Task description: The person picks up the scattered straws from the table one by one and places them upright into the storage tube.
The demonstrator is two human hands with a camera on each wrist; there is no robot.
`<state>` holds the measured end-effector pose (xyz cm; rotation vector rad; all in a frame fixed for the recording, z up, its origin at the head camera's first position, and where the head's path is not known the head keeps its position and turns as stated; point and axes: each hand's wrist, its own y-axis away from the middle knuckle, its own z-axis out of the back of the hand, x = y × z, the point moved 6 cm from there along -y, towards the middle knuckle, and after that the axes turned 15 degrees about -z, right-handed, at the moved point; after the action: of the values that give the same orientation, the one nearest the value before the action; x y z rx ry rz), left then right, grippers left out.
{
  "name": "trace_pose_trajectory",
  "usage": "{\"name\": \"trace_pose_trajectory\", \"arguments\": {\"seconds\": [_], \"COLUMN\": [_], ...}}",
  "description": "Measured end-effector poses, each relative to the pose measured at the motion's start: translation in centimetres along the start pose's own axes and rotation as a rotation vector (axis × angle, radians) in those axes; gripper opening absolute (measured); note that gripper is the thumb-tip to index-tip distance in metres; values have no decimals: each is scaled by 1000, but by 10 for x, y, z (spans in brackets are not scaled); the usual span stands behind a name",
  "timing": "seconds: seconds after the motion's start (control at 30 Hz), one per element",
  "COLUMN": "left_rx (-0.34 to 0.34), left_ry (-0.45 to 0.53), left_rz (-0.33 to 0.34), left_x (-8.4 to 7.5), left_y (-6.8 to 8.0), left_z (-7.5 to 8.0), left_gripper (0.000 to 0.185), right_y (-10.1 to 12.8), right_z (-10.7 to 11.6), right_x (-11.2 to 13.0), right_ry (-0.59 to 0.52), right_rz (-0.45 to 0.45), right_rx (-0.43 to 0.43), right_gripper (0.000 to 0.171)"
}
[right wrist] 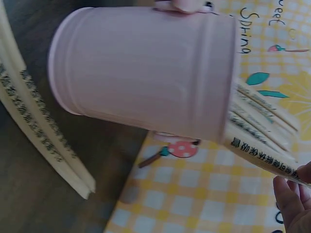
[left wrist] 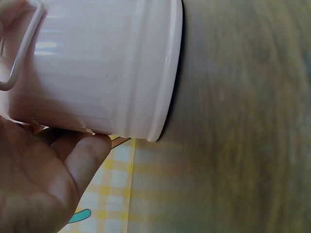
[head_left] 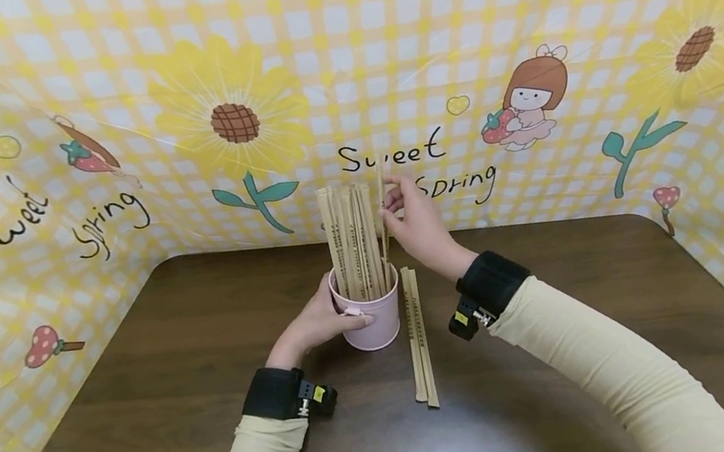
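A small pink bucket [head_left: 373, 331] stands upright on the table, holding a bundle of paper-wrapped straws [head_left: 349, 244]. My left hand [head_left: 312, 322] grips its left side, thumb across the front near the handle. In the left wrist view the bucket [left wrist: 97, 63] fills the upper left, with part of the left hand [left wrist: 48, 174] beneath it. Between thumb and fingers my right hand [head_left: 425, 228] pinches one wrapped straw [head_left: 385, 226] by its upper part; its lower end is inside the bucket. The right wrist view shows this straw [right wrist: 262, 158] slanting out past the rim, printed with dark characters.
Two wrapped straws [head_left: 420, 351] lie side by side on the brown table [head_left: 151, 417], just right of the bucket. A yellow checked cloth [head_left: 333, 41] with flower and cartoon prints rises behind the table and along both sides.
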<state>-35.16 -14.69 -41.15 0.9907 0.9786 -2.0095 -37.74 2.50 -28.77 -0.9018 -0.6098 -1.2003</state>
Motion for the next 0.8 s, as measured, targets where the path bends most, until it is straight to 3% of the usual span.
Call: {"name": "trace_pose_trajectory", "arguments": {"seconds": [0.3,0.8], "left_rx": [0,2], "left_ry": [-1,-12], "left_rz": [20,11], "left_x": [-1,-1], "left_y": [2,0], "left_z": [0,-1], "left_gripper": [101,101], "right_y": [9,15], "right_z": [-22,-29], "right_x": [-22,-34], "right_ry": [-1,-1], "right_rz": [-1,-3], "right_rx": [30,57], "right_gripper": [50,55]}}
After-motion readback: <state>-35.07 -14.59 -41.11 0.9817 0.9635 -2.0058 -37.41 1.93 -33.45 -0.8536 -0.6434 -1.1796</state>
